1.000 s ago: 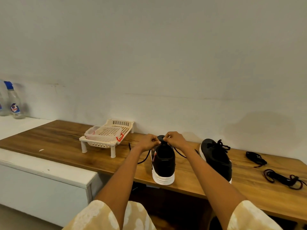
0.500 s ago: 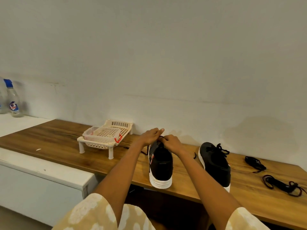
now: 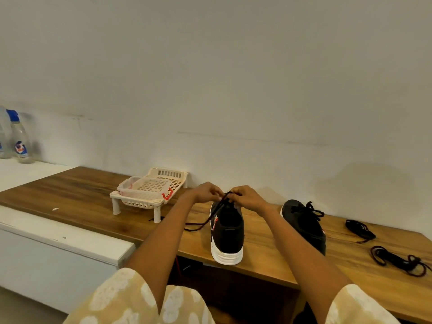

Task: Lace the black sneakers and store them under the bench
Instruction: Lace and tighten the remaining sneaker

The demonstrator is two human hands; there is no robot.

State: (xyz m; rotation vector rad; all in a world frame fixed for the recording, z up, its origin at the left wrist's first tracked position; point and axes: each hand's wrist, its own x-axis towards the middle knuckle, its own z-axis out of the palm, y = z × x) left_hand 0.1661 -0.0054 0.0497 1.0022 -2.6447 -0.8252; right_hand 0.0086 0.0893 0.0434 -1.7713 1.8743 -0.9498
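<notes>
A black sneaker [image 3: 227,232] with a thick white sole and a small red mark on its side stands upright on the wooden bench [image 3: 81,195], heel toward the person and close to the front edge. Over its tongue the left hand [image 3: 205,192] and the right hand [image 3: 245,197] meet, fingers curled, each pinching the dark lace [image 3: 205,224]. One loose end of that lace trails down the shoe's left side and lies across the wood.

Just to the right, the second sneaker [image 3: 304,224] rests on the same top, its lace threaded and bunched loosely near the collar. Farther right lie two spare laces, well apart from the shoes: a black bundle [image 3: 360,230] and a dark reddish coil [image 3: 397,259].

The bench top is warm brown board with a streaky grain and a smooth sheen. On the left part sits a cream plastic rack [image 3: 149,195] on short round legs, perforated, holding a clear tub with a red clip. Beyond it a white ledge [image 3: 58,235] carries clear bottles [image 3: 19,139] with blue caps. The wall [image 3: 210,78] behind is plain and pale. Yellow patterned sleeves [image 3: 121,298] show at the bottom.
</notes>
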